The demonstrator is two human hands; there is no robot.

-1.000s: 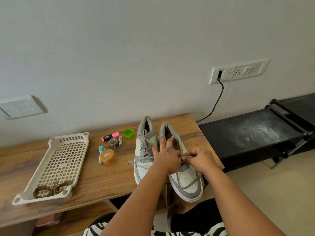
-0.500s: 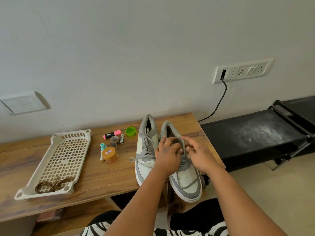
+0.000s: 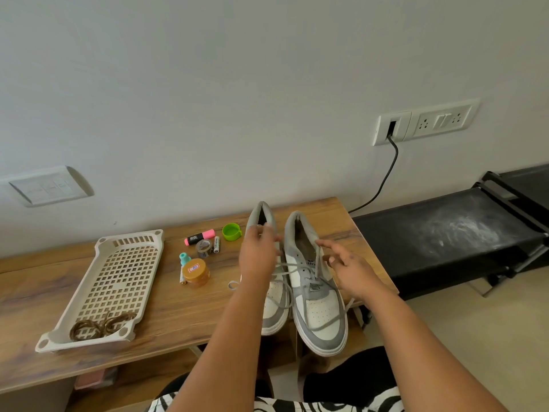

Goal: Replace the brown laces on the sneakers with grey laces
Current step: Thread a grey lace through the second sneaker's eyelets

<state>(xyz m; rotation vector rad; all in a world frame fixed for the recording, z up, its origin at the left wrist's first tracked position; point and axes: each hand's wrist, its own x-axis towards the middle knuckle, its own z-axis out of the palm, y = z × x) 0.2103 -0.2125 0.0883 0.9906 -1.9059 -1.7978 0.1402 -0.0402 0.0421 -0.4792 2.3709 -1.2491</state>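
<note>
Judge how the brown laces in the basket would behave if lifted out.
The brown laces lie in loose coils, so they are probably floppy and would dangle and uncoil. They look thin and light. Strands could snag on the perforated basket.

Both forearms are bare to the bottom edge of the view, with no sleeves, watch or rings visible. A black-and-white zebra-striped garment (image 3: 276, 404) shows at the bottom, and dark trousers (image 3: 341, 379) cover the legs.
</note>
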